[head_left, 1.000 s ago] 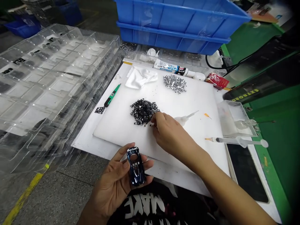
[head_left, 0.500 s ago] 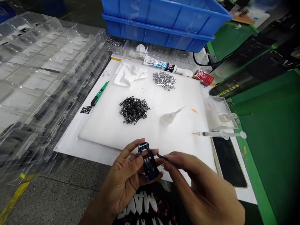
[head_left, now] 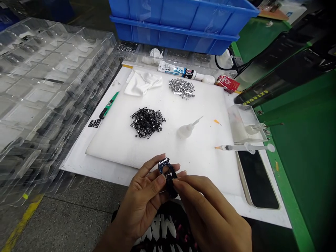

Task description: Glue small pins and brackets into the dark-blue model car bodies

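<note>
One shell, gripped by left hand | right hand at its side, grip unclear | step: apparently fitting | calls for: fine alignment

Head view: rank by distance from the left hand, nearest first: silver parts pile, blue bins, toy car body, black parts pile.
1. Toy car body: held in the left hand.
2. Black parts pile: ahead, on the white pad.
3. Silver parts pile: farther ahead, to the right.
4. Blue bins: beyond the pad's far edge.

Black top with bold white lettering and pinkish flecks
</note>
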A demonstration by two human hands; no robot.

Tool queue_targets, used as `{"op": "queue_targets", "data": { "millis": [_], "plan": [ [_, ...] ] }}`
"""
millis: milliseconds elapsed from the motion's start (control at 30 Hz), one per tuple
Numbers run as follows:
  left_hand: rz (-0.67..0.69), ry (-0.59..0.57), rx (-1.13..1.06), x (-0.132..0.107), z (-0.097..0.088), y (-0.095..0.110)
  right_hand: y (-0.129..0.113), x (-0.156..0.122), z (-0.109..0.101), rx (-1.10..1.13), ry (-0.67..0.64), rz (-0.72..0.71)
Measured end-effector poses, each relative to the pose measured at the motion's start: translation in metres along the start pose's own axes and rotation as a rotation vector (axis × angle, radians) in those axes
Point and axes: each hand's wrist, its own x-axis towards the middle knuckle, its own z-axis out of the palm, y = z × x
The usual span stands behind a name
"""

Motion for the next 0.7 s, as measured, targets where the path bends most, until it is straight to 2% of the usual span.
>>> {"op": "queue_targets", "data": {
  "millis": [200,333,467,533,600,700],
  "plan": [
    [0.033,0.006,0.010,0.001,-0.002,-0.002,0.004,0.003,-0.003,-0.004,-0.059,0.017],
    [0.060,0.005,-0.027,0.006,-0.001,-0.002,0.002,0.013,-0.004,-0.062,-0.177,0.046],
    [0.106,-0.063,-0.052,0.009,0.001,0.000,0.000,0.012,-0.004,-0.090,-0.115,0.060],
    [0.141,-0.072,0.009,0.008,0.002,0.002,-0.003,0.010,-0.004,-0.021,-0.022,0.189],
    [0.215,-0.064,0.114,0.005,0.004,0.001,-0.006,0.011,-0.005,0.103,0.076,0.397],
    [0.308,-0.087,0.275,-0.001,0.006,-0.004,-0.012,0.016,-0.005,0.448,0.073,0.696]
  ]
}}
